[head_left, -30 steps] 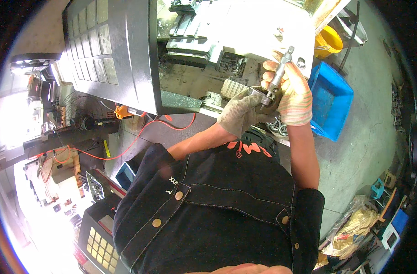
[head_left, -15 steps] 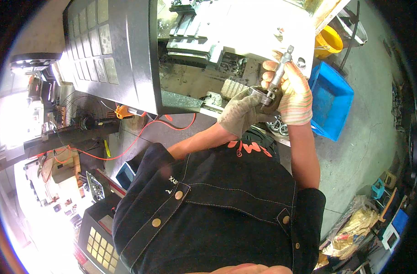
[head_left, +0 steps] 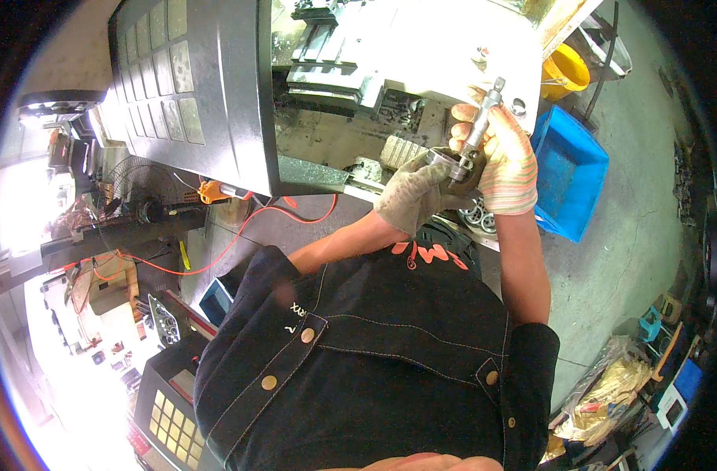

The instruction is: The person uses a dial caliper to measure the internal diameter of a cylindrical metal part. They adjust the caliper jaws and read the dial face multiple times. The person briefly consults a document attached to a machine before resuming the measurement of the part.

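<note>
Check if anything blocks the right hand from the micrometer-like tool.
Nothing visible beyond the glove: the right hand grips the micrometer-like tool by its barrel. The left hand holds a metal part near the tool's lower end; tool-part contact is unclear.

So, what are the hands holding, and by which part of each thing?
The right hand holds a micrometer by its silvery barrel; the left hand grips a grey metal part by its left side.
</note>
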A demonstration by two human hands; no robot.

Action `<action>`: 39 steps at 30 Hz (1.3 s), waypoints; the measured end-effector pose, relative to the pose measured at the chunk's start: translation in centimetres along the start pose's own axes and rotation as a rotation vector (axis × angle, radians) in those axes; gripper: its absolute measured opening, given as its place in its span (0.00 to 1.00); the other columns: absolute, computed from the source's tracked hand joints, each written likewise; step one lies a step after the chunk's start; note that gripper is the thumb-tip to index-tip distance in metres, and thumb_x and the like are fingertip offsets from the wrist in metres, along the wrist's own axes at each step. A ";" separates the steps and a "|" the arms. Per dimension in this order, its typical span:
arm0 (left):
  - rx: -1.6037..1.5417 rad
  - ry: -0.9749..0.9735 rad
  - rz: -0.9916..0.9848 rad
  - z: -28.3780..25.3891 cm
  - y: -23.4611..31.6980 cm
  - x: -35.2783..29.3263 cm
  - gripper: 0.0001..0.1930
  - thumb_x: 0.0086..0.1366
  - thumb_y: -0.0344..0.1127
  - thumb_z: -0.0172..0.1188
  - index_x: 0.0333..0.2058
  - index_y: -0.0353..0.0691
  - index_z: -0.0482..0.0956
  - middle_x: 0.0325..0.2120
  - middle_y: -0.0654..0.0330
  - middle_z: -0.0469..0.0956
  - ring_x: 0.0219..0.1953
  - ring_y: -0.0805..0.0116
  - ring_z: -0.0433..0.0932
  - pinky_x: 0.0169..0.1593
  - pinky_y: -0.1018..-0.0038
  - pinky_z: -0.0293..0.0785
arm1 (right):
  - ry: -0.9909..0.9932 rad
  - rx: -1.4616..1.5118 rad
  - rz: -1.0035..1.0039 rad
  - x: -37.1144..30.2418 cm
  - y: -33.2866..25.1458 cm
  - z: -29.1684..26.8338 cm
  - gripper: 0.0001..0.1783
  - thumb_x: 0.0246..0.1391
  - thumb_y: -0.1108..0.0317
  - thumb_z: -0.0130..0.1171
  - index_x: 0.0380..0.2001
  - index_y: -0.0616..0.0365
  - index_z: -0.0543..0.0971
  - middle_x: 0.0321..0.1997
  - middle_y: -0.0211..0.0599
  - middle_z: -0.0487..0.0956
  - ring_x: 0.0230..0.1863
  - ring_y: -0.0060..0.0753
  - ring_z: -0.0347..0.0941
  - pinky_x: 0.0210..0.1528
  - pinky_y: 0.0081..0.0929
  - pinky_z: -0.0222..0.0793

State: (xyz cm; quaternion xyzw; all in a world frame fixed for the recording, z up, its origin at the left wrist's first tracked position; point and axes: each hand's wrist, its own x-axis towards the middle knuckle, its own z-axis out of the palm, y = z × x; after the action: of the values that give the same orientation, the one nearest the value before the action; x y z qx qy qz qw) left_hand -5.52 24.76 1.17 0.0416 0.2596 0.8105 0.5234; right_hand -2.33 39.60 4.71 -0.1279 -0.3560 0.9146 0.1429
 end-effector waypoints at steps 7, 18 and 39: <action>0.020 0.036 -0.003 0.2 0.1 0.0 0.17 0.60 0.35 0.52 0.47 0.35 0.66 0.44 0.54 0.72 0.47 0.59 0.73 0.49 0.54 0.70 | -0.020 -0.001 0.003 -0.1 0.0 0.0 0.24 0.56 0.61 0.46 0.51 0.66 0.67 0.36 0.45 0.77 0.31 0.33 0.74 0.34 0.30 0.72; 0.097 0.049 0.048 0.0 -0.4 -0.2 0.21 0.61 0.39 0.51 0.51 0.35 0.65 0.46 0.50 0.71 0.46 0.50 0.73 0.45 0.55 0.73 | -0.016 -0.007 0.005 -0.3 0.1 -0.2 0.20 0.55 0.60 0.50 0.47 0.62 0.71 0.36 0.42 0.78 0.32 0.31 0.74 0.35 0.28 0.72; -0.042 -0.025 0.029 -0.3 -0.6 -0.4 0.18 0.61 0.34 0.52 0.49 0.34 0.64 0.44 0.53 0.71 0.47 0.57 0.73 0.47 0.58 0.73 | -0.009 0.006 -0.012 -0.7 0.4 -0.3 0.18 0.54 0.65 0.50 0.47 0.62 0.70 0.39 0.43 0.76 0.35 0.34 0.73 0.37 0.32 0.71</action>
State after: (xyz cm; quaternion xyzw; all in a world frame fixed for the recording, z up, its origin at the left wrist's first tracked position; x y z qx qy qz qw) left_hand -4.90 24.47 0.72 0.0445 0.2355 0.8228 0.5154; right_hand -1.66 39.26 4.30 -0.1210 -0.3547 0.9154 0.1472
